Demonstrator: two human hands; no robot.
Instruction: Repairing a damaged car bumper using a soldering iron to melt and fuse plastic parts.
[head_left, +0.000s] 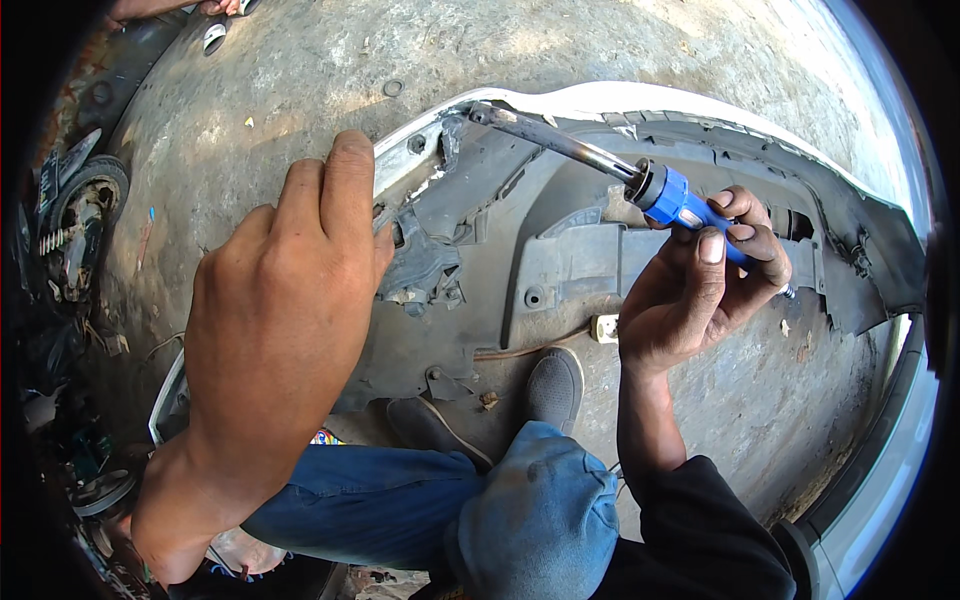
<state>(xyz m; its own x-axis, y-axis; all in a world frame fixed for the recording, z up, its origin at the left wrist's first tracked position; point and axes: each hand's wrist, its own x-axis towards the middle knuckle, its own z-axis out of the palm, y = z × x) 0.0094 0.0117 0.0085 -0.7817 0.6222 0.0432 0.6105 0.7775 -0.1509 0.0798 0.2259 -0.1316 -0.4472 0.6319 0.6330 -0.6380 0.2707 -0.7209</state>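
Note:
A large plastic car bumper (640,97), white outside and dark grey inside, lies on the concrete with its inner side toward me. My left hand (285,270) grips its upper edge at the left, the fingers bent over the rim. In my right hand (705,285) is a soldering iron (672,197) with a blue handle and a long metal barrel, held between thumb and fingers. The barrel slants up to the left, and its end is at the bumper's inner edge near a torn, dark patch (452,140). Whether the tip presses into the plastic cannot be made out.
A white socket block (605,328) and brown cable (520,353) lie by my shoes (556,385). Motorcycle parts with a wheel (90,205) crowd the left side. Another person's hand (218,6) shows at the top left. A light-coloured car (875,500) stands at right.

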